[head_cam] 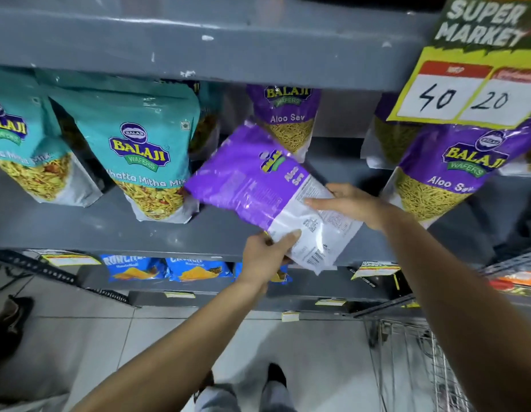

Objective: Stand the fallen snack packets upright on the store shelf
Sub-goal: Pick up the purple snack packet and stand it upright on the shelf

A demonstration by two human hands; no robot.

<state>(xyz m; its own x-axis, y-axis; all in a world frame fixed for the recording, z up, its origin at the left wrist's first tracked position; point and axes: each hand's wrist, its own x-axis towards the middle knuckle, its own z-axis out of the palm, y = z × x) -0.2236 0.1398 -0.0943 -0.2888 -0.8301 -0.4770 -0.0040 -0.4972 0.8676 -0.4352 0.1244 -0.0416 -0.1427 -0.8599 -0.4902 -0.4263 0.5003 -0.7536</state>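
Observation:
A purple and white Aloo Sev packet [252,179] is tilted over the grey shelf [80,227], its back side facing me and its top pointing up-left. My left hand [265,257] grips its lower white corner from below. My right hand [350,205] holds its right edge, fingers laid across the white part. Behind it an upright purple Aloo Sev packet [288,114] stands at the back of the shelf. Another upright one [445,176] stands to the right. Two teal Khatta Mitha Mix packets [142,150] [23,144] stand to the left.
A yellow price sign [469,84] hangs from the upper shelf [199,46] at the right. Blue snack packets [133,267] lie on the lower shelf. A wire shopping trolley [413,352] stands on the tiled floor at the lower right, beside my feet.

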